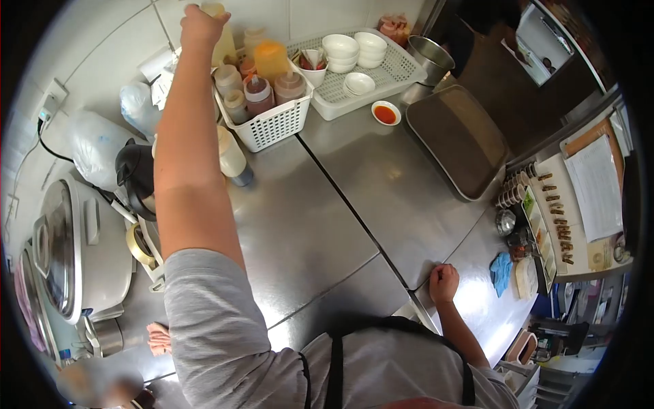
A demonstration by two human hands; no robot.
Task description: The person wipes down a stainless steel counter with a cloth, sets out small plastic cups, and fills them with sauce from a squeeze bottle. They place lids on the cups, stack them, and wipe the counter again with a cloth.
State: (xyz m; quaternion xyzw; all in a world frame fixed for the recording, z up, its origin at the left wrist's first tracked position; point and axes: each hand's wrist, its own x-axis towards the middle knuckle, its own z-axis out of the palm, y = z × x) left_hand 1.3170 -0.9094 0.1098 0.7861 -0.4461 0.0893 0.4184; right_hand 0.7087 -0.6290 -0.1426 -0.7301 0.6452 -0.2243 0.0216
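Observation:
My left hand [202, 28] reaches far up to the back wall, its fingers closed at the top of a tall pale yellow bottle [223, 49]. Below it stands a white perforated basket [272, 127] packed with squeeze bottles, among them a dark red one [259, 95] and an orange one [271, 58]. Another squeeze bottle [231, 151] with pale contents is beside the basket, partly behind my forearm. My right hand [444, 283] rests on the steel counter as a loose fist, with nothing visible in it.
A white tray [327, 110] carries stacked white bowls [340, 49]. Near it are a small dish of red sauce [386, 114], a brown tray [460, 140] and a steel pot [430, 58]. A large lidded cooker [102, 259] stands left. Another person's hand [159, 339] shows lower left.

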